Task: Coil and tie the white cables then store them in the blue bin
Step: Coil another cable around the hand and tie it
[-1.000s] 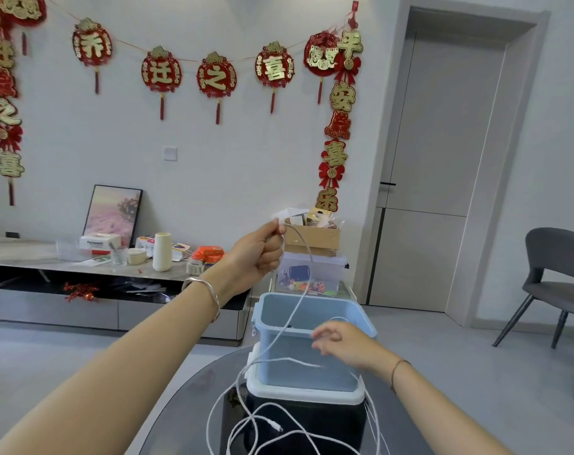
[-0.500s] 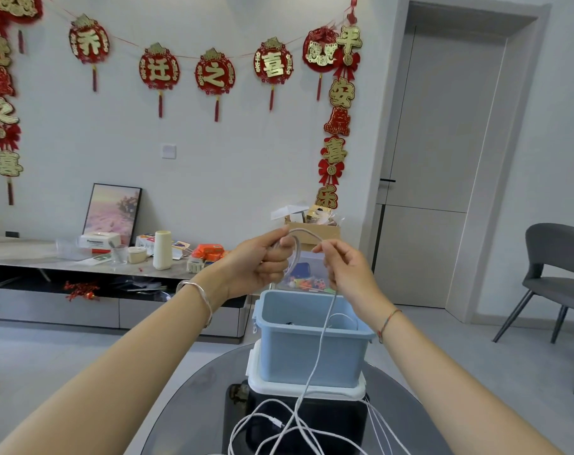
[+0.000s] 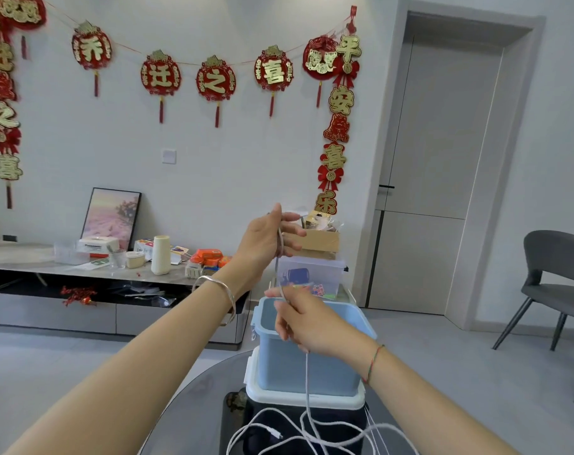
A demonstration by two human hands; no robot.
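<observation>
Overhead, 乔迁之喜 banner (image 3: 215, 82) (white cable (image 3: 307, 382) below)

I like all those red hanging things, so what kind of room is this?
Probably a home living room: red festive hangings on the wall, a low cabinet cluttered with household bits, and a framed picture leaning there.
</observation>
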